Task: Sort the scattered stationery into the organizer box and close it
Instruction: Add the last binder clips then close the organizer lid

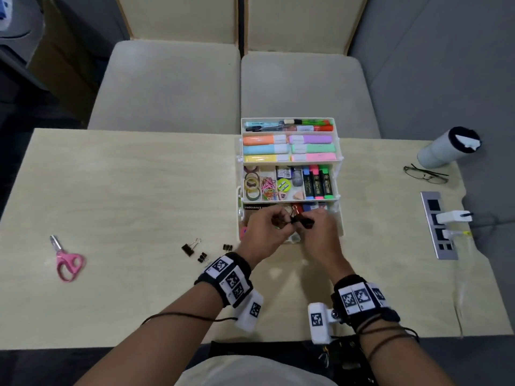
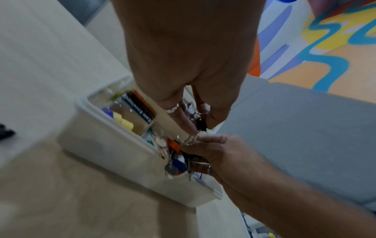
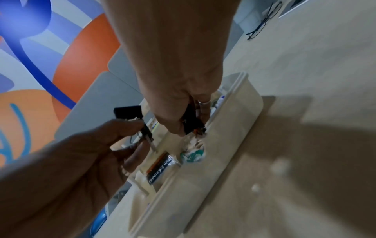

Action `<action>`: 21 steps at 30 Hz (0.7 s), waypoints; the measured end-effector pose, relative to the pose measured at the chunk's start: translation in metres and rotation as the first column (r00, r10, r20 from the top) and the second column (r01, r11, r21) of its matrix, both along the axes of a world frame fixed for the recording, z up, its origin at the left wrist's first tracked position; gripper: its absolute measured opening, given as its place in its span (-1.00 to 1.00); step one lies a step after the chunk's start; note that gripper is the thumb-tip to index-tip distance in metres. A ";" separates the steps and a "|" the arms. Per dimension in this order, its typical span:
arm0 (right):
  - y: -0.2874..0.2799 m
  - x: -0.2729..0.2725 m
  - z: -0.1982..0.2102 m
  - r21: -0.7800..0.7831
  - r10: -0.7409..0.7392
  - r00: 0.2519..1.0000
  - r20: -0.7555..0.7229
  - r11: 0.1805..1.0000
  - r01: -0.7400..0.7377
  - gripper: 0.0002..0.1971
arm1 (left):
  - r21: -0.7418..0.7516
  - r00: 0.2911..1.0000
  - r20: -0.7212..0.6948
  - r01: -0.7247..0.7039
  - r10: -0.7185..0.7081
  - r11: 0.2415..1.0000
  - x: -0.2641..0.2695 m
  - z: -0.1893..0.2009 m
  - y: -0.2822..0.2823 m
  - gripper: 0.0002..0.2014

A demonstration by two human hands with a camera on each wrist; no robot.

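The white organizer box (image 1: 341,221) stands open in tiers, with highlighters, tape rolls and paper clips in its upper trays. Both hands hover over its bottom compartment (image 2: 114,153). My left hand (image 1: 280,222) pinches a black binder clip (image 2: 201,124), which also shows in the right wrist view as a clip (image 3: 128,112) held up by its wire handles. My right hand (image 1: 306,222) grips another black binder clip (image 3: 192,124) just above the box wall (image 3: 230,128). Three binder clips (image 1: 191,248) lie loose on the table left of the box. Pink scissors (image 1: 68,261) lie far left.
A white tumbler (image 1: 446,147) and a pair of glasses (image 1: 425,175) sit at the table's far right. A power strip (image 1: 439,227) with plugs is set in the right edge. Beige seat cushions (image 1: 167,84) are behind the table.
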State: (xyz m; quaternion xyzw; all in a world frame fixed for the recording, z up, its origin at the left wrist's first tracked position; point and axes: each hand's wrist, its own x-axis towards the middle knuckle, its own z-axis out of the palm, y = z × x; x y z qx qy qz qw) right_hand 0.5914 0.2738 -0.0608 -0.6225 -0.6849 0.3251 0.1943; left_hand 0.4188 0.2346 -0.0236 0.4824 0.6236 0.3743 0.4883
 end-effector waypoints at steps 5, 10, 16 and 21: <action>-0.003 0.013 -0.025 -0.089 0.144 0.989 0.040 0.986 -0.140 -0.83 | -0.024 0.998 -0.038 -0.051 0.050 0.998 0.022 -0.008 0.011 -0.83; 0.000 0.021 -0.015 -0.148 0.220 0.975 0.033 0.966 -0.213 -0.71 | -0.024 0.974 -0.223 0.041 -0.045 0.999 0.031 -0.016 0.013 -0.85; 0.003 0.042 0.006 -0.214 0.175 0.983 -0.062 0.959 -0.185 -0.63 | -0.068 0.899 -0.414 0.125 -0.142 0.990 0.032 -0.025 0.009 -0.86; -0.004 0.046 0.017 -0.160 0.192 0.980 -0.049 0.967 -0.197 -0.71 | -0.056 0.818 -0.515 0.265 -0.255 0.963 0.033 -0.021 0.003 -0.88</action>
